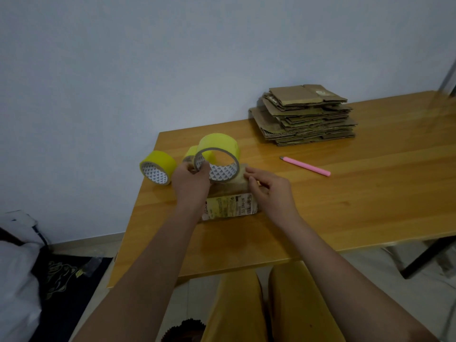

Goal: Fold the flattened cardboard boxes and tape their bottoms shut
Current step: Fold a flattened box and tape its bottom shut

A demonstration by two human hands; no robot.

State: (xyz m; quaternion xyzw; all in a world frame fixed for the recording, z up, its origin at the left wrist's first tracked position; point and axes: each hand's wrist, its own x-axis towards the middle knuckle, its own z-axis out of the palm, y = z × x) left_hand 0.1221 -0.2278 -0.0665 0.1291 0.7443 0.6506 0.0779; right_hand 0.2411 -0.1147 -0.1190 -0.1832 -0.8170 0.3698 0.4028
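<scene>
A small folded box (pixel 230 199) stood near the left front of a wooden table (pixel 345 193), a printed label facing the camera. It looked light and fairly stiff, with worn, soft flaps, so it would likely slide or tip unless held down by its top edges.

The left hand (pixel 191 180) gripped a yellow tape roll (pixel 218 157) by its rim, thumb and fingers curled around the ring, holding it on edge over the box's far top edge. The roll seemed light and rigid; its rim or core was the natural hold, and the sticky free end would cling to skin.

The right hand (pixel 270 187) rested on the box top with fingers bent, apparently pinching or pressing the tape end there; the tape itself could not be seen clearly.

A second roll (pixel 158 167) lay to the left, and a third (pixel 191 154) sat partly hidden behind the held one. A pink cutter (pixel 306 166) lay to the right, apart from the box. A stack of flattened boxes (pixel 304 116) waited farther back on the right.
</scene>
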